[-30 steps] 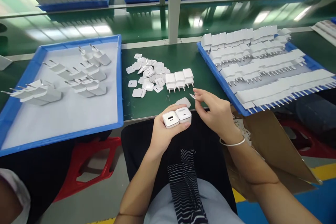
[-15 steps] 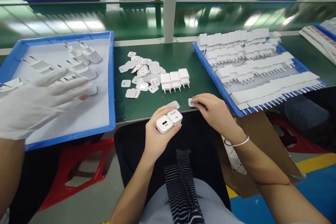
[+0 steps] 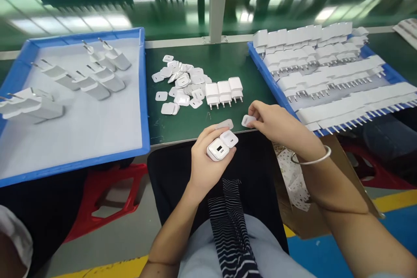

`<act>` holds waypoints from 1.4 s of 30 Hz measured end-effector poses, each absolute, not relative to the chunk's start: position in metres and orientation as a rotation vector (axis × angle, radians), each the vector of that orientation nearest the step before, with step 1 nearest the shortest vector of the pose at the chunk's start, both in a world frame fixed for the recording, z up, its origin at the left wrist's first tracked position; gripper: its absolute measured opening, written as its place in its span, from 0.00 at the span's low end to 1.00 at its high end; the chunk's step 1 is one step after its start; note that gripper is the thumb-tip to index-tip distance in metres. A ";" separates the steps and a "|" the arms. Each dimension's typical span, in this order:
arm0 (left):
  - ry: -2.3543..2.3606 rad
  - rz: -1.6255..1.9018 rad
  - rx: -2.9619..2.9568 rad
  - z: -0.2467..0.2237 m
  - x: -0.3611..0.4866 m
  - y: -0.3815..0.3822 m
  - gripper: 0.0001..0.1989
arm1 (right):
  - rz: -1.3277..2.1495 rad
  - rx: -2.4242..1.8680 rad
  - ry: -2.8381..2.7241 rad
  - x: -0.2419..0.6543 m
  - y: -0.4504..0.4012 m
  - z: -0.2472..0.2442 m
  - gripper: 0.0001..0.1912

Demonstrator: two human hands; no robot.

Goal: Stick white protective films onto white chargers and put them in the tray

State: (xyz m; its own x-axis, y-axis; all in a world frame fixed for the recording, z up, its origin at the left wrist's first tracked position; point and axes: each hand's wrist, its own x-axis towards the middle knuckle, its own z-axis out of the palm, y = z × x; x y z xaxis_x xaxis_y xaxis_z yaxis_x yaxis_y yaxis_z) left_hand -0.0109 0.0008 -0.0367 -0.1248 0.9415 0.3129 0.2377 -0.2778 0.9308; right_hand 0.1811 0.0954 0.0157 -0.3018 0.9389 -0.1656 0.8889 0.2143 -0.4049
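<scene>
My left hand (image 3: 206, 156) is closed around two white chargers side by side. The nearer charger (image 3: 218, 149) shows a dark USB port and a small slot on its end face. The other charger (image 3: 229, 139) has a face with one small slot. Just beyond my left fingertips is a flat white cover plate (image 3: 225, 124); whether the fingers touch it I cannot tell. My right hand (image 3: 275, 124) pinches another small white cover plate (image 3: 248, 120) at the table's front edge, tilted up. Beyond the hands, three white plug chargers (image 3: 224, 92) stand in a row beside a loose pile of cover plates (image 3: 184, 80).
On the left, a blue tray (image 3: 146, 95) holds several plug chargers (image 3: 94, 82) lying with pins up. A blue tray (image 3: 272, 80) on the right carries rows of chargers. A white post (image 3: 217, 4) rises behind the pile. Below stand a red stool (image 3: 130, 191) and a cardboard box (image 3: 345, 173).
A co-worker's gloved hand has left the left tray. My right hand has raised and tilted its cover plate. My left hand still holds both chargers. The view has shifted slightly.
</scene>
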 end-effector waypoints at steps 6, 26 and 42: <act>1.378 1.509 1.562 -0.038 -0.009 0.001 0.21 | 0.987 -1.454 -1.780 0.178 0.053 0.025 0.08; 1.446 1.594 1.768 -0.031 -0.006 0.001 0.17 | 1.707 -0.903 -1.281 0.135 0.027 0.019 0.05; 1.455 1.638 1.850 -0.033 -0.009 0.000 0.15 | 1.669 -0.955 -1.324 0.129 0.028 0.021 0.04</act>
